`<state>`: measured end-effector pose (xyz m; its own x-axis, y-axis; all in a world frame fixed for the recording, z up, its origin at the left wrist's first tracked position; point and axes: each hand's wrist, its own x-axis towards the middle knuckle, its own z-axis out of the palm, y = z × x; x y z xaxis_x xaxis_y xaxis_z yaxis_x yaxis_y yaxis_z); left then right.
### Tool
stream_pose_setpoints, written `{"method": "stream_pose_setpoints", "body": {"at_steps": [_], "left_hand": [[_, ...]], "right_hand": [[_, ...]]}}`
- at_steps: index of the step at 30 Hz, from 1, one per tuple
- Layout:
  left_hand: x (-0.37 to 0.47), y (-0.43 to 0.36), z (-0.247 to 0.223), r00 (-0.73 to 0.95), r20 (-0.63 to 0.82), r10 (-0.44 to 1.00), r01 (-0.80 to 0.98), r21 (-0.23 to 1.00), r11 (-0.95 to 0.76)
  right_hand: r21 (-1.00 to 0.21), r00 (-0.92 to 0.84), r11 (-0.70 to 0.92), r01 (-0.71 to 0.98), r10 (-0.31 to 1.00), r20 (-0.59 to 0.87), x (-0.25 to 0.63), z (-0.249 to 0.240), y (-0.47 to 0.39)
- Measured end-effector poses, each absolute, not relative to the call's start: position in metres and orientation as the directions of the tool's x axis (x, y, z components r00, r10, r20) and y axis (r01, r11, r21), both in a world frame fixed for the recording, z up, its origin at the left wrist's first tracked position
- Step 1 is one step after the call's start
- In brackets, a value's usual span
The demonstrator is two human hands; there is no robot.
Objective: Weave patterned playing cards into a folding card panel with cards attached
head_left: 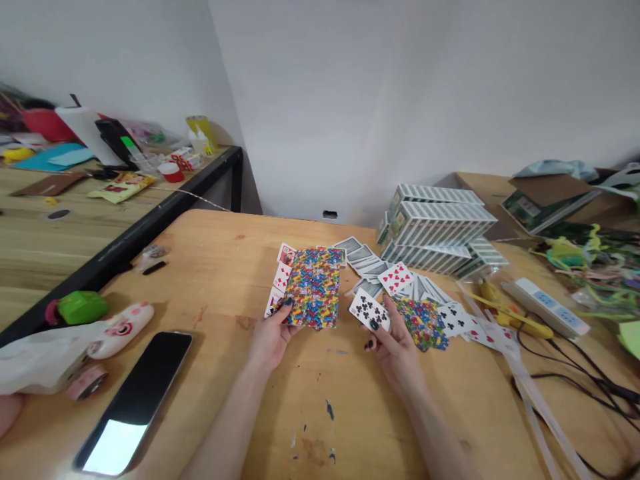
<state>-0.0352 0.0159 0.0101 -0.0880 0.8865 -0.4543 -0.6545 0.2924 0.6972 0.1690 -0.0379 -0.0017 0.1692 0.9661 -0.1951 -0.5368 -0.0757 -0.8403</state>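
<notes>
My left hand (273, 337) pinches the lower left corner of a sheet with a dense multicoloured pattern (314, 287). Several playing cards (281, 276) stick out along the sheet's left edge. In my right hand (397, 347) is a ten of clubs (369, 309), face up between thumb and fingers. Just beyond it lies a heart card (395, 278) on a spread of face-down cards (370, 265). A second patterned piece (423, 323) rests right of my right hand, with face-up cards (454, 318) fanned out beside it.
Striped card boxes (440, 223) are stacked at the back right. A power strip (547, 307), cables and a clear plastic strap lie on the right. On the left are a phone (137, 400), a green object (83, 307) and a white wrapped item. A side table (65, 220) holds clutter.
</notes>
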Motion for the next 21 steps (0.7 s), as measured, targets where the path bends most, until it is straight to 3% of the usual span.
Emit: {"method": "stream_pose_setpoints", "body": {"at_steps": [8, 15, 21], "left_hand": [[-0.034, 0.016, 0.011, -0.1, -0.457, 0.884, -0.635, 0.714, 0.297], [-0.034, 0.016, 0.013, -0.125, -0.447, 0.886, -0.615, 0.735, 0.284], [-0.033, 0.016, 0.01, -0.135, -0.439, 0.888, -0.607, 0.745, 0.276]], "right_hand": [[-0.906, 0.02, -0.164, -0.389, 0.982, -0.187, 0.162, -0.012, -0.04], [-0.903, 0.173, -0.075, -0.423, 0.972, -0.161, 0.162, -0.006, -0.038], [-0.968, 0.099, -0.101, -0.23, 0.987, -0.126, 0.158, 0.0, -0.039]]}}
